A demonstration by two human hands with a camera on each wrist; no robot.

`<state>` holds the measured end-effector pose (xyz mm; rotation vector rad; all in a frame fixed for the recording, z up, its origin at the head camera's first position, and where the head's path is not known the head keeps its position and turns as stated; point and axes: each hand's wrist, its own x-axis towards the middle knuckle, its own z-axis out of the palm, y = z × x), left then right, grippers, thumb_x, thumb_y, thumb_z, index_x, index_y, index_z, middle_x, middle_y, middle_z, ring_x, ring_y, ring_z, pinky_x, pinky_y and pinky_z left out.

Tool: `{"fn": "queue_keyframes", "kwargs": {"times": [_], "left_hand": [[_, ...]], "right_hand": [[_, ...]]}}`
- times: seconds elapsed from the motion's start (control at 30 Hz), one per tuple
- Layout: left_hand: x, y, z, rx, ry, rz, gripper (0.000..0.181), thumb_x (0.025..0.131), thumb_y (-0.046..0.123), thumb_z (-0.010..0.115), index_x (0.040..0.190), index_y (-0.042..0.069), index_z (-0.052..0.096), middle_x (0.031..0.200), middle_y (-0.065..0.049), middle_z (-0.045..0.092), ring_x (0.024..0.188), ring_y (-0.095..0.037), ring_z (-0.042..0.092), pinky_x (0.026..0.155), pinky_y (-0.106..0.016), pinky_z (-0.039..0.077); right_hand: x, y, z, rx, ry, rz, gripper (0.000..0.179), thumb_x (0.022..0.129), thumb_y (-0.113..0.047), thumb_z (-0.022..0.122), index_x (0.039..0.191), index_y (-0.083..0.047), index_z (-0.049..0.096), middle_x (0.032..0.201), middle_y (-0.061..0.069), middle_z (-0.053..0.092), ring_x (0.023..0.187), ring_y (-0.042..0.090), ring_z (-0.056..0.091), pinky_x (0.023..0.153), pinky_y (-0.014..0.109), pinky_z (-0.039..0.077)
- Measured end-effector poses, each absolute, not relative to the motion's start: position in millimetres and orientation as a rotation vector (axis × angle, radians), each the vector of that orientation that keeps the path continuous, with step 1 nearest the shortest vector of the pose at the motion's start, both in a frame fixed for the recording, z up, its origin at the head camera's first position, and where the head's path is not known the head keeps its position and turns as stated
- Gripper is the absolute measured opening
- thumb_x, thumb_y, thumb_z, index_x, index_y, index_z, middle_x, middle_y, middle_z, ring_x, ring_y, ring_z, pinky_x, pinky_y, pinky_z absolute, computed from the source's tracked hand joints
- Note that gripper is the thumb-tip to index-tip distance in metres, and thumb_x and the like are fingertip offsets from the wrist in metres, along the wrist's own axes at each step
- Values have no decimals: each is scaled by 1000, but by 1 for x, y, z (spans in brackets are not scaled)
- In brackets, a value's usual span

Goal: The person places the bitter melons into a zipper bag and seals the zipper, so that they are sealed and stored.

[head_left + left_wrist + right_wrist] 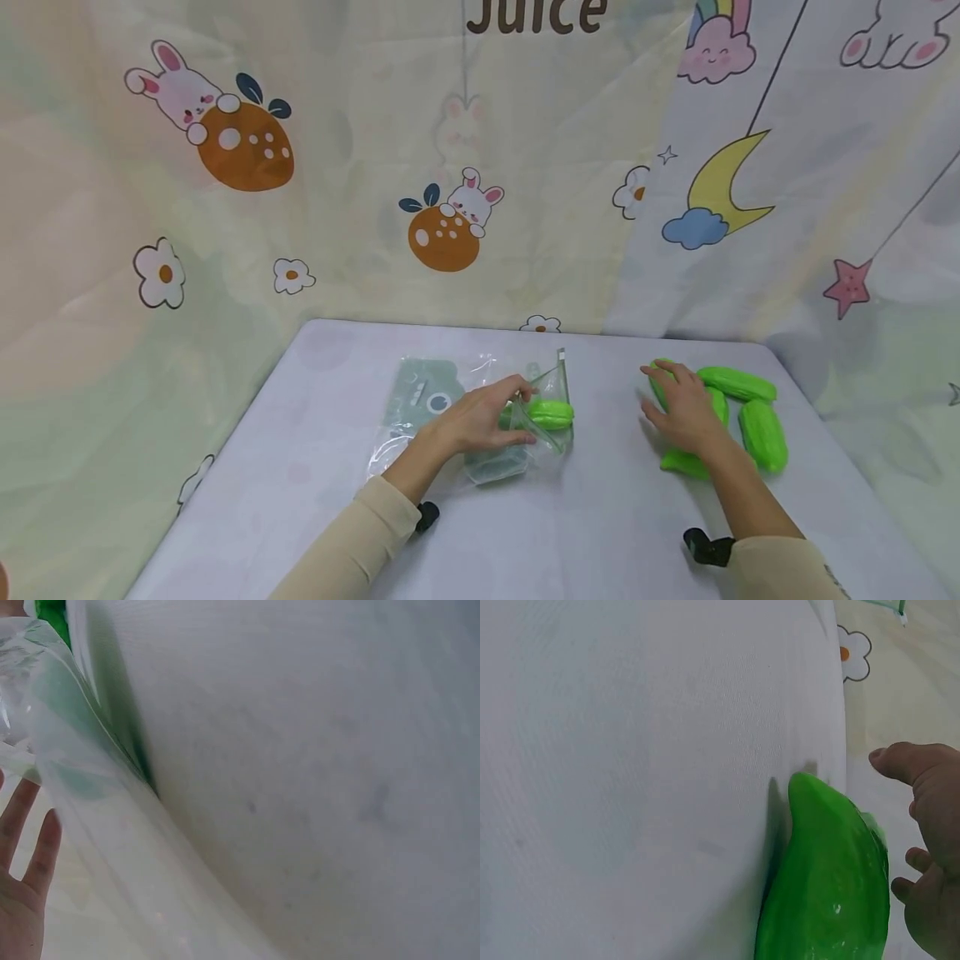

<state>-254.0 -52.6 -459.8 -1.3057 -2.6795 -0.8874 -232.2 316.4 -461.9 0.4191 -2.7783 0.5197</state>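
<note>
My left hand (480, 419) grips a clear zip bag (491, 468) near its mouth, thumb and fingers at the near layer of plastic. One ridged green piece (552, 414) lies in the bag's mouth, its left part hidden behind the plastic and the hand. My right hand (686, 412) is over a group of similar bright green, glossy, elongated pieces, its fingers spread and partly covering them. In the right wrist view, a green piece (829, 877) with a tapered end lies beside the thumb and curved fingers. In the left wrist view, the bag's clear film (90, 742) runs across the left side.
More green pieces (763, 435) lie to the right of my right hand, near another green piece (737, 383) behind it. A white cloth covers the table (600, 517). A printed fabric backdrop (360, 208) rises along the table's back edge.
</note>
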Motion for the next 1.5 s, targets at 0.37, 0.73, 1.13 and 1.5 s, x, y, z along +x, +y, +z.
{"fn": "queue_keyframes", "kwargs": {"times": [0.37, 0.73, 1.13, 1.5], "left_hand": [[-253, -59, -460, -1242, -2722, -887, 55, 87, 47, 81, 124, 19, 52, 131, 3, 63, 111, -12, 61, 89, -32, 54], [-256, -52, -454, -1308, -2721, -864, 55, 88, 47, 80, 126, 20, 50, 130, 6, 62, 111, -11, 61, 92, -30, 54], [-255, -53, -453, -1300, -2741, -860, 56, 88, 46, 81, 126, 17, 52, 131, 4, 63, 114, -12, 61, 94, -32, 54], [-256, -57, -454, -1276, -2735, -893, 55, 87, 44, 82, 125, 17, 52, 133, 0, 64, 111, -14, 62, 92, -34, 55]], "right_hand": [[-240, 316, -458, 346, -2889, 490, 62, 94, -13, 68, 148, 1, 42, 151, 39, 31, 128, 66, 41, 98, 76, 39], [-237, 323, -461, 276, -2945, 567, 64, 92, -13, 69, 148, 4, 43, 143, 40, 39, 127, 65, 40, 103, 75, 35], [-234, 325, -465, 238, -2985, 522, 70, 88, -7, 71, 149, 8, 40, 144, 43, 40, 128, 64, 40, 105, 72, 37], [-233, 319, -465, 271, -2971, 601, 66, 91, -12, 74, 150, -2, 47, 144, 37, 43, 129, 59, 44, 104, 71, 38]]}}
